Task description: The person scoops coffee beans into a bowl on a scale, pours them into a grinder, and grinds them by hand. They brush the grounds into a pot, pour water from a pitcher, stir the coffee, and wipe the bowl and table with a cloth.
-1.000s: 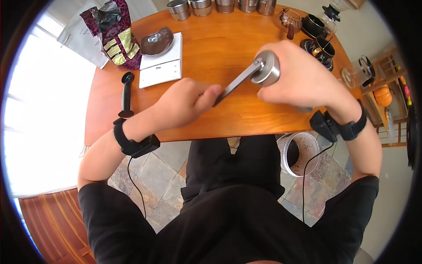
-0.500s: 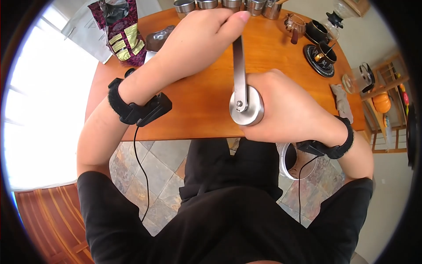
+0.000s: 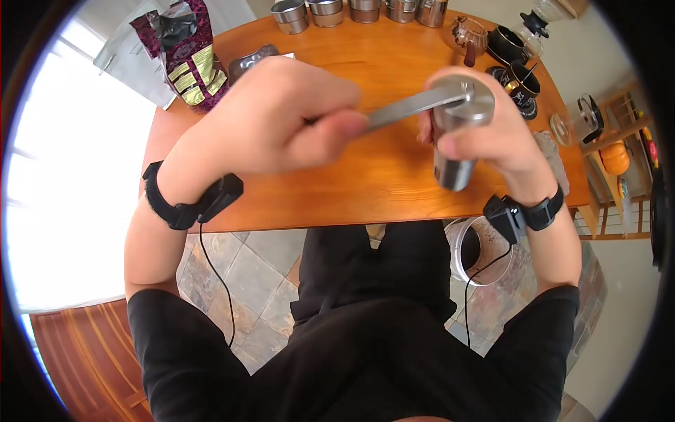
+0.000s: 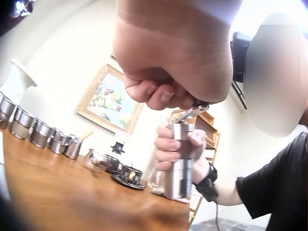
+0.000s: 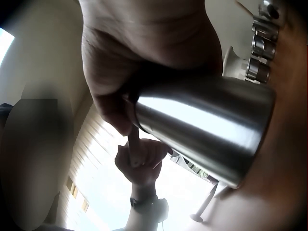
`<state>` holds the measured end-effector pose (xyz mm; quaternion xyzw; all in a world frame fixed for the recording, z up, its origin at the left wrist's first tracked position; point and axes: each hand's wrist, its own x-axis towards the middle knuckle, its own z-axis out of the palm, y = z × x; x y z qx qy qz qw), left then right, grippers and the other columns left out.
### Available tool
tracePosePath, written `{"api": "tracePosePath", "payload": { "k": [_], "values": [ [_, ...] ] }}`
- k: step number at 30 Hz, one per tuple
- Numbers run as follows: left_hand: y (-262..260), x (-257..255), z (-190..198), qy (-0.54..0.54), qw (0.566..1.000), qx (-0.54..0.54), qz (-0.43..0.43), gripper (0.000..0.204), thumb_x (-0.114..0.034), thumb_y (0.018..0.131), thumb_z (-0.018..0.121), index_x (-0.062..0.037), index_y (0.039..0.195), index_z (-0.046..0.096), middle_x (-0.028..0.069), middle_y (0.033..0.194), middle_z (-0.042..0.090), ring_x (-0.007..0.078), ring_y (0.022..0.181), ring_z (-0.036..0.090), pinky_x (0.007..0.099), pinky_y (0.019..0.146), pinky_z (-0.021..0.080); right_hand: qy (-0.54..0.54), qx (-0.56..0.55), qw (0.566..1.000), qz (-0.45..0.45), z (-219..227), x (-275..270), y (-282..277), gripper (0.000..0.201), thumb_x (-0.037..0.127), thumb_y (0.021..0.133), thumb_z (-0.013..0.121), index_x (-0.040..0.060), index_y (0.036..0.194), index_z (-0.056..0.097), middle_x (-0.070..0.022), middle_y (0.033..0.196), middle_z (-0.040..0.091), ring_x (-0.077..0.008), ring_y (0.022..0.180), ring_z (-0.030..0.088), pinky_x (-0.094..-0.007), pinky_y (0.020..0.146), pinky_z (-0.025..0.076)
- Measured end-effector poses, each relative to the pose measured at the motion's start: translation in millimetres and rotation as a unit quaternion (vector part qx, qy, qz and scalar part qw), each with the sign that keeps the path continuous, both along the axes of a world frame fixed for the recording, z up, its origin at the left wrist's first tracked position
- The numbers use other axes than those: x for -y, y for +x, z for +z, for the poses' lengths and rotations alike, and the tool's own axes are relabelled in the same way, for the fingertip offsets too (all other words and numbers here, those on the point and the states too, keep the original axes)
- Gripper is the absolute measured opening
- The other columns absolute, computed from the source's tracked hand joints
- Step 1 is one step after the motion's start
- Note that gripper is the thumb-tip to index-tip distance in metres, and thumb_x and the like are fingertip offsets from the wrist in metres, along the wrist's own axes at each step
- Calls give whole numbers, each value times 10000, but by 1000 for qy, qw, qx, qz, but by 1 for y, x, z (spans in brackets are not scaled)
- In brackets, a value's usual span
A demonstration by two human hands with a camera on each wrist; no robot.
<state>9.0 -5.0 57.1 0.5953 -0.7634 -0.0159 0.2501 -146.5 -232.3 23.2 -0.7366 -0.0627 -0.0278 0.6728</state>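
Note:
A steel hand-crank coffee grinder is held above the table near its front edge. My right hand grips the cylinder, its fingers wrapped around the upper body in the left wrist view. My left hand is curled round the outer end of the crank arm, hiding the knob. The arm points left from the grinder's top. In the right wrist view, the smooth steel lower body fills the middle, with my left hand beyond it.
A purple bag with yellow labels and a dark bowl stand at left, the bowl partly hidden by my left hand. Several steel canisters line the back. A black cup on a saucer and a grey cloth are at right. A white bucket sits below.
My left hand has swung the crank arm round, from pointing away at half a second ago to pointing left now. The grinder, in my right hand, has shifted up and right.

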Motion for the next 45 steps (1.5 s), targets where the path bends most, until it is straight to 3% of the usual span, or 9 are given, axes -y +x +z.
{"api": "tracePosePath", "payload": {
  "k": [4,10,14,18,24,29,33,37,45],
  "values": [
    [24,7,-11,3,996,-1,84,300,-195,910,546,-12,675,511,166,575,473,373,548,457,414,514,389,145,-21,979,138,-16,-29,-6,495,203,595,822,4,969,566,-102,766,637,-185,718,633,-300,656,520],
    [13,32,-17,48,988,-101,102,380,-189,991,452,8,688,333,105,588,273,229,557,260,369,514,283,342,-4,862,375,-36,-61,0,482,199,592,834,-1,911,534,-117,790,609,-222,753,645,-350,729,550],
    [22,20,-17,83,963,-123,227,410,-255,979,504,20,686,419,83,548,319,165,535,272,352,504,328,365,-61,896,247,-54,-43,-1,561,283,670,755,-3,1113,561,-109,1045,592,-212,909,647,-395,882,550],
    [32,8,-37,52,950,-195,238,450,-272,997,467,15,663,376,40,551,290,125,550,266,330,505,338,438,-72,881,164,-48,-31,-1,475,276,812,688,11,1176,537,-103,1019,615,-219,914,652,-402,856,561],
    [9,-5,-45,93,880,-315,343,468,-284,1010,435,-24,627,360,-33,571,304,93,572,276,285,511,312,266,-92,958,-47,-32,-28,-5,383,320,946,611,23,1171,525,-83,991,618,-182,881,641,-311,764,547],
    [-32,-10,-45,29,903,-322,284,400,-244,993,465,-19,667,409,-1,557,365,112,540,309,305,488,302,32,-56,984,-168,-40,-33,-5,578,381,731,832,26,1093,554,-37,906,622,-113,783,614,-271,701,506],
    [-58,-15,-32,23,959,-238,153,262,-139,922,507,-5,697,514,149,568,438,308,501,420,365,488,385,-41,-86,986,-138,-39,-30,-5,456,305,718,831,21,983,593,-36,823,617,-104,738,595,-271,666,488],
    [-66,-17,-38,-16,983,-144,112,209,-156,850,580,-31,686,546,140,565,501,346,514,523,408,462,408,-136,-44,980,-140,-30,-40,-9,370,264,703,825,28,882,603,-32,733,604,-112,689,576,-278,647,476],
    [-97,15,-34,-117,987,-67,92,267,-184,859,559,-42,652,470,94,537,398,317,463,427,382,447,357,-195,74,962,-178,-32,-50,8,365,236,721,830,16,873,582,-70,729,632,-161,646,588,-298,631,486]
  ]
}}
